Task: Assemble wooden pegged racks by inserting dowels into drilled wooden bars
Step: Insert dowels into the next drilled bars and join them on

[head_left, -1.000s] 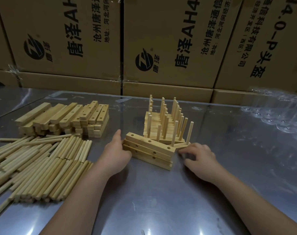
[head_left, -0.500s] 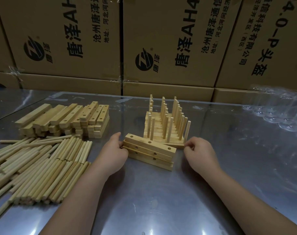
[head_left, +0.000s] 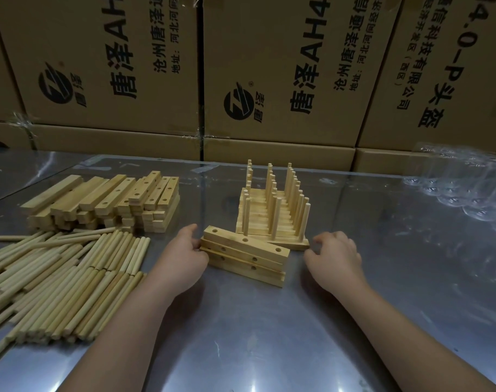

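The left hand is gripping the stacked drilled bars; the right hand is hanging loosely curled, empty, beside the pegged racks, with loose dowels lying leftward.

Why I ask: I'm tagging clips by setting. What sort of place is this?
Probably a warehouse or workshop bench: printed cardboard cartons stacked behind a metal table, with bulk piles of dowels and drilled bars.
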